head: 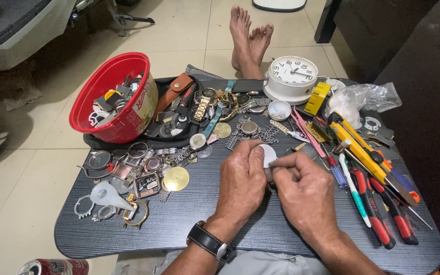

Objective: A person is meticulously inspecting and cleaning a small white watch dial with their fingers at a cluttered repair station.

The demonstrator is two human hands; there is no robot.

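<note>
My left hand (242, 179) and my right hand (301, 189) meet over the middle of a dark lap table (189, 224). Between their fingertips they pinch a small round white disc (268, 154), like a watch dial or crystal. The left thumb and forefinger grip its left edge, and the right forefinger and thumb press on its right side. A black-strapped wristwatch (210, 242) sits on my left wrist. Most of the disc is hidden by my fingers.
A red bucket (114, 97) of watch parts leans at the table's back left. Loose watch cases, rings and a brass dial (176, 178) lie at the left. A white alarm clock (291, 77) stands behind. Pliers, screwdrivers and cutters (378, 188) fill the right. My bare feet (249, 38) rest beyond.
</note>
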